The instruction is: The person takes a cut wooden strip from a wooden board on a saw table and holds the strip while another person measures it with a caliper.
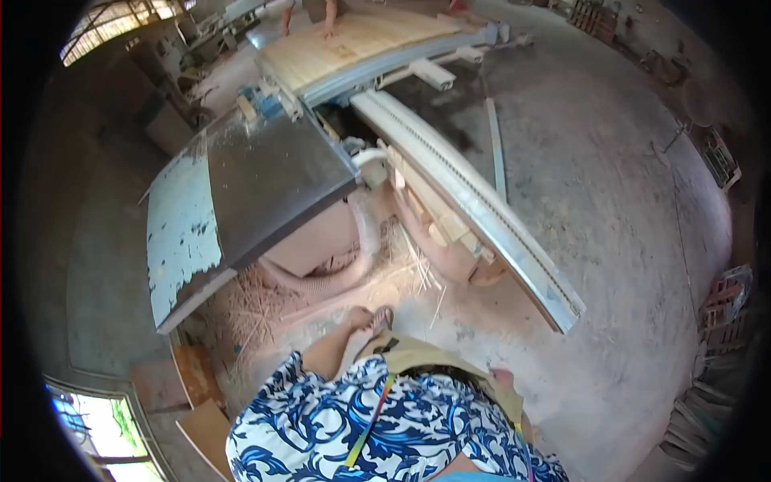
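Neither of my hands can be made out. Below me are my blue-and-white patterned shirt [345,418], tan shorts [426,351] and a sandalled foot [381,319]. A saw machine stands ahead, with a dark table [277,177] on the left and a long metal rail [474,205] slanting down to the right. At its far end lies a large wooden sheet [353,48]. Another person's hand [328,32] rests on that sheet, and a second hand of theirs [286,22] is by its far left edge.
A ribbed hose [321,283] curves under the dark table, among wood scraps [261,305] on the floor. Boards [201,373] lean at the lower left beside a bright window [104,422]. Slatted pieces [691,422] lie at the lower right. A metal bar [495,149] lies right of the rail.
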A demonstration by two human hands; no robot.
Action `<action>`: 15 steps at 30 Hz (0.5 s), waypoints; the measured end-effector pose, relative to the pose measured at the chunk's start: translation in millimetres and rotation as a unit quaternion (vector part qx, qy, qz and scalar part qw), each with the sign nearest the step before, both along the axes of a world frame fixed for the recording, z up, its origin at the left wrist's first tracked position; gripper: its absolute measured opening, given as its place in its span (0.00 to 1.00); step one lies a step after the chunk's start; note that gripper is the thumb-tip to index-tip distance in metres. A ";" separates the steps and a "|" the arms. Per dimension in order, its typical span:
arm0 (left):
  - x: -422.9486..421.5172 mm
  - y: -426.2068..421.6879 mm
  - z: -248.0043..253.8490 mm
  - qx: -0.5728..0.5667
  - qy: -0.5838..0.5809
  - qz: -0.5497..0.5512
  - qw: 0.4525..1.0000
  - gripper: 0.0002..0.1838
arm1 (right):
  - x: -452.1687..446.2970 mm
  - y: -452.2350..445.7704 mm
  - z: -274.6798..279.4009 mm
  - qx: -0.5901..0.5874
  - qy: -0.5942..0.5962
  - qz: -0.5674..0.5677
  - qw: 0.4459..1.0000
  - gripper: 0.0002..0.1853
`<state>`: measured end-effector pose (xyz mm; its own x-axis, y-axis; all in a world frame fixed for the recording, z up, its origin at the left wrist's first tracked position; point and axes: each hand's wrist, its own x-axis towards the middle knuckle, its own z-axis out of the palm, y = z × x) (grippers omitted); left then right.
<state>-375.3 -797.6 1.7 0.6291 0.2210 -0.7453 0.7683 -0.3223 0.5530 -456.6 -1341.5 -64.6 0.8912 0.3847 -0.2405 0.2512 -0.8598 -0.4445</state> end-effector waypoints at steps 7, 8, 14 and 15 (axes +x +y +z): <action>-0.9 42.4 42.4 0.032 0.005 0.090 0.995 0.10 | 26.2 48.5 3.0 0.320 0.156 -0.139 0.924 0.09; 1.9 47.8 43.9 0.032 0.000 0.099 0.995 0.09 | 29.7 53.9 5.6 0.313 0.148 -0.125 0.930 0.09; 15.0 62.4 44.2 0.014 -0.010 0.097 0.995 0.09 | 53.4 87.4 22.4 0.288 0.237 -0.118 0.920 0.06; 19.9 66.4 44.2 0.009 -0.015 0.090 0.996 0.10 | 58.5 91.6 23.3 0.288 0.244 -0.126 0.918 0.06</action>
